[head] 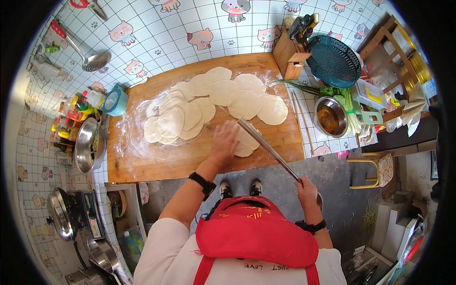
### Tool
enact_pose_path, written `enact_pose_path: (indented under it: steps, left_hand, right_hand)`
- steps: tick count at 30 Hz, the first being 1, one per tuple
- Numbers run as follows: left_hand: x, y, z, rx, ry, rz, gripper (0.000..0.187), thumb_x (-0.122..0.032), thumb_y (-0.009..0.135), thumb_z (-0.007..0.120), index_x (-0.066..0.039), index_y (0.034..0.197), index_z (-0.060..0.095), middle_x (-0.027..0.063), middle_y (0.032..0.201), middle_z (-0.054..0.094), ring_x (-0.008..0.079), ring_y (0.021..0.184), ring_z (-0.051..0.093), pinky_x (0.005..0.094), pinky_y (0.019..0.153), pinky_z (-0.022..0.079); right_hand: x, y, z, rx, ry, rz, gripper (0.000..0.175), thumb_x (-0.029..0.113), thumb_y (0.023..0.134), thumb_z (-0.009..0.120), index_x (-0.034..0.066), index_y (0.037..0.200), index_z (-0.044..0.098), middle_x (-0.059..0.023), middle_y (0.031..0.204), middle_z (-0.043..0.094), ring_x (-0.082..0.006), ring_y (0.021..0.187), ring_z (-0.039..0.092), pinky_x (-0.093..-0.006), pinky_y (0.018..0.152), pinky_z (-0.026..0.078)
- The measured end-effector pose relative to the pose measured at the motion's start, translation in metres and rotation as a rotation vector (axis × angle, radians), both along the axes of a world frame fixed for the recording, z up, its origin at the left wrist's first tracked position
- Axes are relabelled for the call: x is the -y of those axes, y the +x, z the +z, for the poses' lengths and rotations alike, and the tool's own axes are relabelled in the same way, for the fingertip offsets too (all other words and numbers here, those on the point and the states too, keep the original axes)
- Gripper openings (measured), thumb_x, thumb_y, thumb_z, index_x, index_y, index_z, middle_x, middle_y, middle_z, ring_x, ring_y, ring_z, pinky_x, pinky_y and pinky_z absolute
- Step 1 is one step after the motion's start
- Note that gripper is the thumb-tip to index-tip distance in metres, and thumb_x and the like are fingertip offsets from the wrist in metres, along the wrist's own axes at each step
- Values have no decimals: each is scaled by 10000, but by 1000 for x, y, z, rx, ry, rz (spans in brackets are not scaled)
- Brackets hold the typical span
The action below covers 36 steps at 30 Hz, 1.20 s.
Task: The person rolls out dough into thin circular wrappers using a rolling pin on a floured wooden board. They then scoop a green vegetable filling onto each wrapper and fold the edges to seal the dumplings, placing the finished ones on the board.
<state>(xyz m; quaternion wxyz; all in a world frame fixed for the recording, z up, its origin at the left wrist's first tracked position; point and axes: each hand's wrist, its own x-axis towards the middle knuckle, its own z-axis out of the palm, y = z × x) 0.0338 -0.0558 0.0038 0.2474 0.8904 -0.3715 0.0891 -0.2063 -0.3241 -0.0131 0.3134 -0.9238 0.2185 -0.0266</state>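
Note:
My right hand (307,192) grips the near end of a long metal rolling pin (269,148), off the front edge of the wooden board. The pin slants up and left across a dough round (245,148) near that edge and hides part of it. My left hand (227,137), slightly blurred, is at the dough's left side with its fingers extended and nothing visibly held. Behind, thin dough rounds lie overlapping: a floury cluster (171,121) on the left and more rounds (245,103) at the back right.
Flour dusts the wooden board (210,156). A steel basin (85,146) and condiment bottles (73,114) stand left, near a blue container (115,101). Right are a wooden knife block (290,53), chopsticks (302,121), a steel bowl with brown liquid (330,117), leafy greens (343,101) and a teal colander (335,60).

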Motion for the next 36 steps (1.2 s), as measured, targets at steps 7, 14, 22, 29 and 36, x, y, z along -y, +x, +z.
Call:
enact_pose_path:
  steps: [7,14,22,29,36]
  left_hand:
    - [10,-22,10,38,153,-2,569,-306,817,588,-42,1296,432,181,1416,325,345,1333,266,514,1090,169]
    - [36,-12,4,63,124,-29,618,-362,792,599,-35,1290,435,203,1384,352,368,1318,271,539,1074,176]
    - [-7,-7,5,-74,-92,53,519,-253,869,525,-39,1323,393,187,1425,309,353,1325,275,514,1090,153]
    - [7,9,11,47,36,2,534,-262,843,560,-55,1314,414,175,1422,315,342,1332,265,519,1089,158]
    - [-18,-14,8,-22,275,-155,526,-323,845,536,-46,1284,451,176,1401,347,327,1339,258,513,1091,160]
  right_hand:
    - [20,15,10,-64,-151,178,159,214,813,600,66,856,565,-153,822,600,-375,774,575,-454,659,454]
    - [18,23,13,-97,-107,169,184,195,800,609,42,887,554,-169,825,594,-389,779,566,-469,678,449]
    - [11,2,8,33,-65,142,168,171,792,614,45,893,565,-162,847,581,-371,782,559,-437,676,452]
    - [-19,9,9,106,-90,204,126,147,789,610,56,845,542,-148,813,569,-360,761,559,-435,643,448]
    - [-36,11,19,81,-128,292,123,149,784,605,73,846,531,-139,791,571,-353,742,561,-444,632,449]
